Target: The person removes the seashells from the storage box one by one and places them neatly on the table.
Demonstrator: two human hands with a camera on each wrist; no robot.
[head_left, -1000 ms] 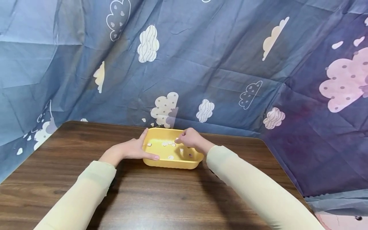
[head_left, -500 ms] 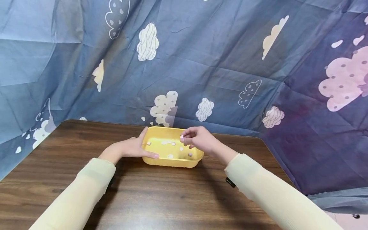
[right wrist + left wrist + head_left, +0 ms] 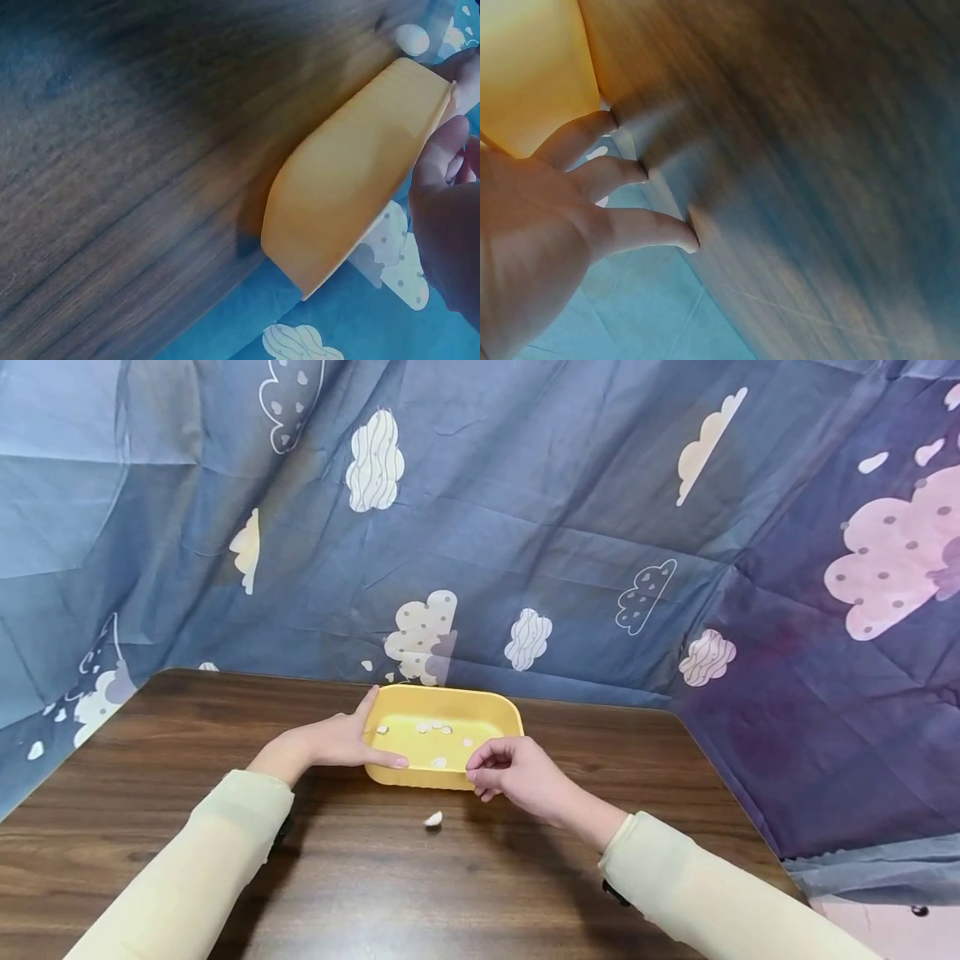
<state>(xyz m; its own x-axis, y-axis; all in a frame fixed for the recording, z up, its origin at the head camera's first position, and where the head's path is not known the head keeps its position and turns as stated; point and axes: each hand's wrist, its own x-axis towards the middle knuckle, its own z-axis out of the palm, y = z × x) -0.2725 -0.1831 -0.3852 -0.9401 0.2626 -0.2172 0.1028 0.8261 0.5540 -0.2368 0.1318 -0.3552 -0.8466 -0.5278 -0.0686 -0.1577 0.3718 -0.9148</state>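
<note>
A yellow plastic basin [image 3: 420, 779] stands on the wooden table with several small white pieces [image 3: 423, 727] on its floor. My left hand [image 3: 333, 742] rests against its left end, thumb along the front rim; in the left wrist view, straight fingers [image 3: 649, 229] spread down to the tabletop. At the basin's front right corner is my right hand [image 3: 521, 774], fingers loosely curled, thumb close to the index finger, no piece showing between them. One white piece [image 3: 432, 819], rounded and clove-like, is out in front of the basin, a small shadow right under it. It also shows in the right wrist view [image 3: 412, 40].
The brown wooden table [image 3: 360, 877] extends around the basin on all sides. A blue cloth [image 3: 480, 543] printed with clouds hangs behind the table and along its sides.
My right hand has come from inside the basin toward its front rim. The white piece it pinched half a second ago is now out in front of the basin. The left hand stays put.
</note>
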